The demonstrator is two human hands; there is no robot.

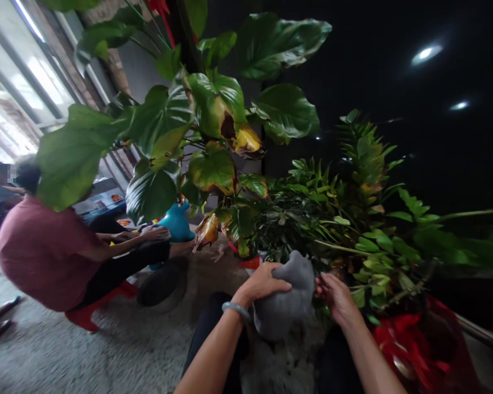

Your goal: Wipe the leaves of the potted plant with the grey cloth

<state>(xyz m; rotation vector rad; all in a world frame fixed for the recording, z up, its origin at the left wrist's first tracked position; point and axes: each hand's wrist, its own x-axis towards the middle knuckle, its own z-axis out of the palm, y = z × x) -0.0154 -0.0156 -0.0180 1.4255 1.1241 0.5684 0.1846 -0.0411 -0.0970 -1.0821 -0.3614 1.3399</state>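
A grey cloth [290, 298] hangs from my left hand [265, 283], with the thumb lying over it and the fingers behind. Just right of the cloth, my right hand [333, 293] has its fingertips pinched together at the edge of the low green foliage [298, 219]. What those fingertips hold, if anything, is too small to make out. A bangle circles my left wrist. Above my hands spreads a large-leaved potted plant [217, 98], some of its leaves yellowed and brown at the edges.
To the left, a person in a reddish shirt [49, 251] sits on a red stool [94, 306]. A dark basin [164, 284] and a blue object [176, 221] are near that person. Red wrapping [427, 350] surrounds a pot at lower right, before a dark glossy wall [386, 65].
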